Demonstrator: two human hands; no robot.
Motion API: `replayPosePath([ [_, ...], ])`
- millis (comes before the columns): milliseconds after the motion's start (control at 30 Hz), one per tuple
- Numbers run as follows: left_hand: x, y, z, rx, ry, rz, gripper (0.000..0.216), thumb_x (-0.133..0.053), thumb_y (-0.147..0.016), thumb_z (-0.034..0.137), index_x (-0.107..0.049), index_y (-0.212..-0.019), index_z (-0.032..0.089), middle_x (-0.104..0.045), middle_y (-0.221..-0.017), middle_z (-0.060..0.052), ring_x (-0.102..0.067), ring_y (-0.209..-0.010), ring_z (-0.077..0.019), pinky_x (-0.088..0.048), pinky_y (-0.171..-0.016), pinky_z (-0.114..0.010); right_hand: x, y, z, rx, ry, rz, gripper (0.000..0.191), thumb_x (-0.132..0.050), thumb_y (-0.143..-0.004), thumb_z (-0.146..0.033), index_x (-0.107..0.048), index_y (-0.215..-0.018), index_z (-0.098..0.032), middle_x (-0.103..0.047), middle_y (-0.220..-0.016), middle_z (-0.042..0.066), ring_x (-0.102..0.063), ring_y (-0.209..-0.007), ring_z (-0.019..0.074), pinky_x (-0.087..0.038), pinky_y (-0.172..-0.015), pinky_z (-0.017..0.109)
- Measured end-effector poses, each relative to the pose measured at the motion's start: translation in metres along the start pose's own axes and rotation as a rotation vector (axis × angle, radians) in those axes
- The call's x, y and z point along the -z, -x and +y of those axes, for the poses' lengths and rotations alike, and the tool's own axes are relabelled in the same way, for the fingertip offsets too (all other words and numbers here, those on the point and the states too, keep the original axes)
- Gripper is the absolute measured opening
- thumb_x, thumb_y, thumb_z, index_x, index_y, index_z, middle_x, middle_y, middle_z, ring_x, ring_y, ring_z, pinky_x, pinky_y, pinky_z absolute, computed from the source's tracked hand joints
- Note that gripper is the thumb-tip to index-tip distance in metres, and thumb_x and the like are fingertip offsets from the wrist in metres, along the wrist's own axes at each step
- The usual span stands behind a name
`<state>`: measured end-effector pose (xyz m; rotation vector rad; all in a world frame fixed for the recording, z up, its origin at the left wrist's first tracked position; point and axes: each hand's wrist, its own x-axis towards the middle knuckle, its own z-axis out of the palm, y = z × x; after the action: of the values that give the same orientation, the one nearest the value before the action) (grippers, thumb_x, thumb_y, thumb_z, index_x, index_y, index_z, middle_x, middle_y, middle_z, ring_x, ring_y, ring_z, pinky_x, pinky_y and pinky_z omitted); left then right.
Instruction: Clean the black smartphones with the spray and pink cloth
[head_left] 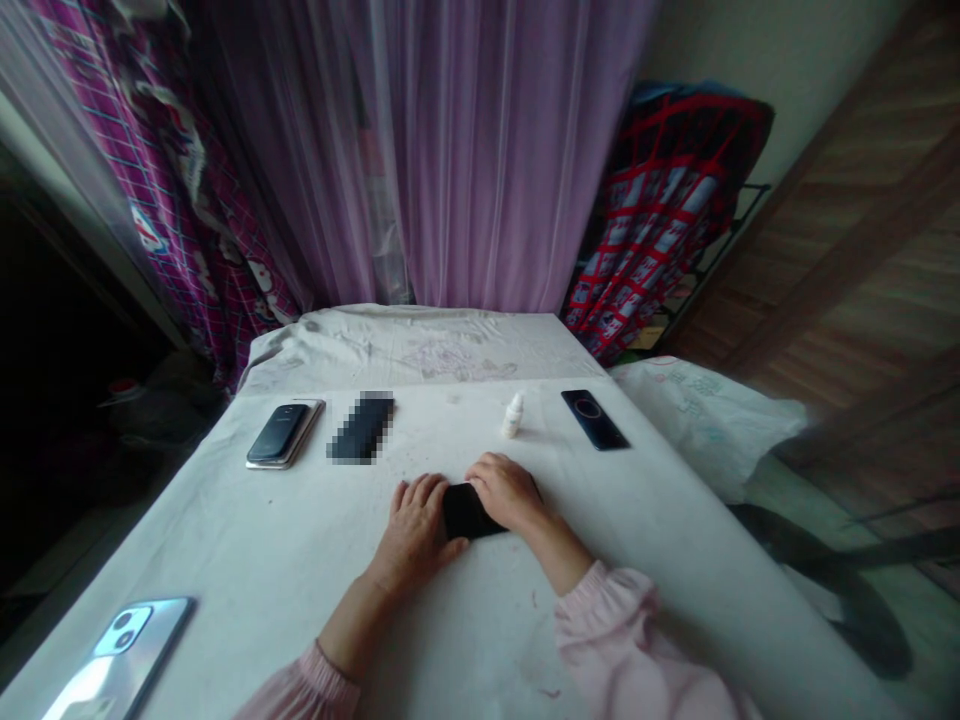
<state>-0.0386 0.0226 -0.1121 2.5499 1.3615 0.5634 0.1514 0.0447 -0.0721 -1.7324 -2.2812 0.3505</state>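
Fingers (411,492) and thumb of the left hand (411,530) hold the left end of a flat, black, glass-faced rectangular phone (466,512), mid-tabletop (300,540). Right hand (510,492) curls over its right end; thumb's hidden, so can't tell if it's gripping. Long axis runs left-right, no clue which end's up. Probably light, stiff, slick, crackable: pinch the edges. White plastic dropper bottle (514,416) stands beyond, far side.
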Motion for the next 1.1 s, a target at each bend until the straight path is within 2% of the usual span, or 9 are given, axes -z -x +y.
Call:
replayPosePath([
  [133,-0.003,-0.012,-0.015,-0.063,0.017,-0.017,0.071,-0.066,-0.073,0.054,-0.049,-0.132,0.018,-0.053,-0.132,-0.017,-0.047,-0.126,-0.0343,-0.027,-0.107,-0.058,-0.008,-0.012,-0.014,0.028,0.012,0.018,0.025,-0.047,-0.092,-0.023,-0.072,-0.097,-0.024,-0.068,-0.1,0.005,-0.058,-0.097,0.0175,-0.041,-0.084,0.026],
  [233,-0.003,-0.017,-0.021,-0.097,0.021,-0.015,0.071,-0.064,-0.076,0.056,-0.048,-0.133,0.017,-0.054,-0.132,-0.018,-0.047,-0.126,-0.0338,-0.028,-0.108,-0.057,-0.006,-0.016,-0.012,0.022,0.014,0.021,0.025,-0.048,-0.092,-0.025,-0.072,-0.097,-0.026,-0.069,-0.099,0.004,-0.058,-0.097,0.0173,-0.041,-0.084,0.025],
  [533,-0.004,-0.017,-0.023,-0.134,-0.006,0.005,0.07,-0.063,-0.078,0.054,-0.046,-0.135,0.017,-0.054,-0.134,-0.018,-0.046,-0.128,-0.033,-0.028,-0.109,-0.055,0.022,0.013,0.058,-0.155,0.038,0.023,0.024,-0.051,-0.089,-0.023,-0.075,-0.091,-0.026,-0.07,-0.098,0.002,-0.059,-0.099,0.0173,-0.041,-0.084,0.025],
  [600,-0.004,-0.018,-0.024,-0.135,-0.006,-0.011,0.071,-0.063,-0.078,0.054,-0.045,-0.136,0.017,-0.053,-0.136,-0.017,-0.045,-0.129,-0.0333,-0.027,-0.11,-0.056,0.023,0.018,0.065,-0.192,0.042,0.027,0.025,-0.05,-0.09,-0.023,-0.075,-0.092,-0.026,-0.069,-0.1,0.002,-0.059,-0.099,0.017,-0.041,-0.084,0.025],
  [700,-0.005,-0.018,-0.024,-0.128,-0.009,-0.037,0.072,-0.061,-0.079,0.057,-0.044,-0.137,0.017,-0.051,-0.138,-0.018,-0.042,-0.131,-0.0337,-0.025,-0.11,-0.057,0.017,0.014,0.053,-0.193,0.047,0.04,0.026,-0.049,-0.09,-0.023,-0.075,-0.093,-0.025,-0.069,-0.101,0.004,-0.058,-0.099,0.0178,-0.04,-0.084,0.026],
  [867,-0.005,-0.016,-0.025,-0.139,-0.032,-0.057,0.076,-0.053,-0.081,0.067,-0.042,-0.138,0.017,-0.049,-0.14,-0.017,-0.039,-0.133,-0.0341,-0.023,-0.11,-0.059,-0.005,-0.006,-0.003,-0.071,0.029,0.048,0.025,-0.049,-0.091,-0.026,-0.074,-0.093,-0.027,-0.069,-0.098,0.004,-0.058,-0.097,0.0175,-0.039,-0.084,0.026],
  [933,-0.005,-0.015,-0.025,-0.148,-0.044,-0.041,0.075,-0.052,-0.082,0.066,-0.042,-0.138,0.018,-0.049,-0.14,-0.017,-0.04,-0.133,-0.0332,-0.024,-0.11,-0.059,-0.009,-0.011,-0.016,-0.05,0.022,0.063,0.026,-0.048,-0.091,-0.026,-0.074,-0.094,-0.027,-0.069,-0.099,0.004,-0.058,-0.097,0.0178,-0.04,-0.083,0.027],
  [1000,-0.005,-0.015,-0.026,-0.151,-0.059,-0.026,0.073,-0.053,-0.082,0.065,-0.043,-0.138,0.018,-0.05,-0.139,-0.017,-0.041,-0.132,-0.0328,-0.025,-0.11,-0.058,-0.01,-0.011,-0.015,-0.051,0.015,0.081,0.026,-0.049,-0.091,-0.026,-0.074,-0.095,-0.028,-0.07,-0.099,0.004,-0.058,-0.096,0.0179,-0.04,-0.083,0.027],
  [1100,-0.006,-0.015,-0.026,-0.154,-0.082,-0.01,0.071,-0.055,-0.082,0.062,-0.044,-0.136,0.016,-0.051,-0.138,-0.017,-0.042,-0.131,-0.0333,-0.026,-0.109,-0.058,-0.003,0.0,0.01,-0.083,0.011,0.112,0.024,-0.051,-0.09,-0.025,-0.075,-0.094,-0.028,-0.07,-0.098,0.004,-0.058,-0.096,0.0178,-0.04,-0.083,0.027],
])
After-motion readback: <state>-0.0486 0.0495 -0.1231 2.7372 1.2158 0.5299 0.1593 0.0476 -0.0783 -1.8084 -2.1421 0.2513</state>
